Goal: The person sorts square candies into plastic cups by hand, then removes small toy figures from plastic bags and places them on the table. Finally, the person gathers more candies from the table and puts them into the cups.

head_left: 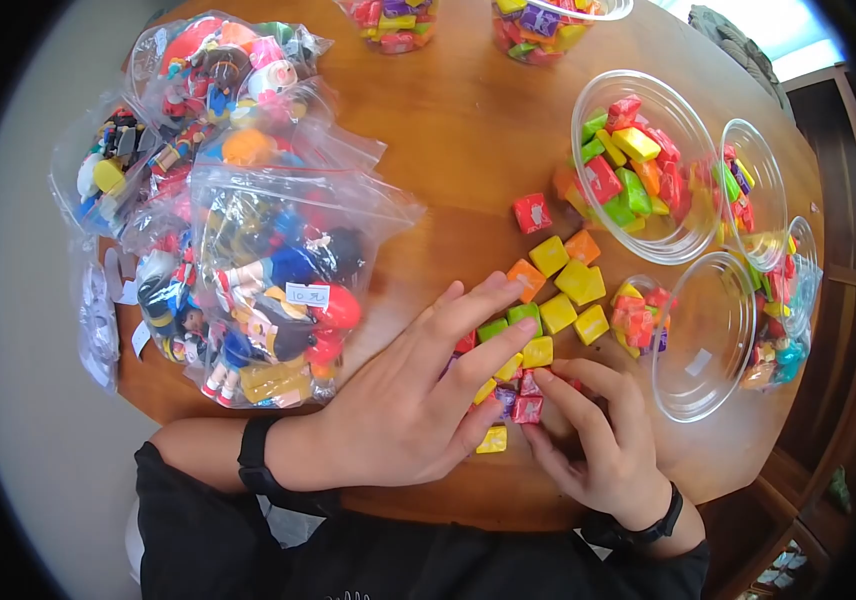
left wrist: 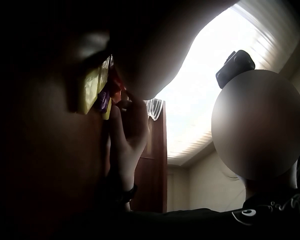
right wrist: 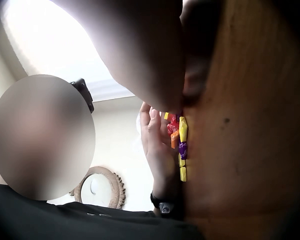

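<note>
1. Far to the left of the red candy, a front zip bag is full of little toy people. Its white tag says "10", then a mark that looks like 元.
2. The left hand is to the left of the red candy. Its fingers are long and spread wide over other candies. It does not look like it grips any of them.
3. A yellow candy lies left of the red candy and closer to the person, near the left thumb.
4. A purple candy sits right beside the red candy, on its left.
5. The red candy itself is on the wooden table, just left of the right fingertips. It looks almost square, so I cannot pick a long side. The white marks on its wrapper are too small to read.
6. The right hand is the nearer hand, just right of the red candy. Its grip is narrow: finger on the far side, thumb on the near side, pinching it. I cannot tell how hard.
7. Farther right of the red candy, a big tub holds mixed candies. A clear tub has a white sticker with no words I can read.
</note>
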{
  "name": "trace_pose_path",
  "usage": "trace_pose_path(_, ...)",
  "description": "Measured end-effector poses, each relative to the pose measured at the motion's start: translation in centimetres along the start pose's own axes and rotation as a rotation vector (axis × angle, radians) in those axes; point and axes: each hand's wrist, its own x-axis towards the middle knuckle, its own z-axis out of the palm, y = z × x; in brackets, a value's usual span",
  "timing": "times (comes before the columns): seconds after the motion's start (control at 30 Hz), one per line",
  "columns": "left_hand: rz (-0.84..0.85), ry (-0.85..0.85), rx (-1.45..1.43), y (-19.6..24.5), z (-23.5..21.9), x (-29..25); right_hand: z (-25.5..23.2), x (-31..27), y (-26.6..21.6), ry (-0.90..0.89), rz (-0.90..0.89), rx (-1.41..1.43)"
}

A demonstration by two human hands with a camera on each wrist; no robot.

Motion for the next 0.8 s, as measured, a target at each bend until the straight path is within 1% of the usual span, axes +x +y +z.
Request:
trace_pose_path(0.1, 0.008, -0.011, 0.015, -0.1, 0.2, 0.0, 0.2, -0.2, 0.2, 0.014, 0.031, 0.07)
trace_pose_path(0.17, 0.006, -0.015, 0.017, 0.0, 0.4, 0.1, 0.2, -0.4, 0.6, 0.076, -0.003, 0.105)
trace_pose_path(0.2, 0.002, -0.016, 0.016, 0.0, 0.4, 0.1, 0.3, -0.4, 0.5, 0.075, -0.003, 0.105)
trace_pose_path(0.3, -0.001, -0.022, 0.027, 0.1, 0.5, 0.2, 0.5, -0.8, 0.7, 0.111, 0.038, 0.154)
trace_pose_path(0.37, -0.003, -0.024, 0.026, 0.1, 0.5, 0.2, 0.4, -1.6, 1.4, 0.093, -0.063, 0.16)
trace_pose_path(0.4, -0.008, -0.029, 0.022, 0.1, 0.4, 0.2, 0.3, -1.5, 1.2, 0.09, -0.061, 0.16)
trace_pose_path(0.5, -0.012, -0.028, 0.025, 0.2, 0.4, 0.3, 0.3, -1.3, 0.6, 0.079, -0.022, 0.186)
trace_pose_path(0.57, -0.016, -0.025, 0.024, 0.2, 0.5, 0.3, 0.3, -1.0, 0.2, 0.148, 0.032, 0.176)
trace_pose_path(0.6, -0.019, -0.025, 0.022, 0.2, 0.5, 0.2, 0.2, -0.6, -0.2, 0.147, 0.032, 0.176)
trace_pose_path(0.67, -0.021, -0.022, 0.026, 0.2, 0.6, 0.1, 0.0, 0.2, -0.9, 0.108, 0.122, 0.127)
trace_pose_path(0.7, -0.017, -0.015, 0.036, 0.2, 0.6, 0.2, 0.2, 0.2, -0.6, 0.109, 0.125, 0.126)
trace_pose_path(0.77, -0.015, -0.023, 0.042, 0.2, 0.4, 0.2, 0.7, 0.1, 0.2, 0.112, -0.008, 0.072)
trace_pose_path(0.8, -0.02, -0.029, 0.047, 0.2, 0.4, 0.2, 0.6, 0.1, 0.1, 0.113, -0.007, 0.066)
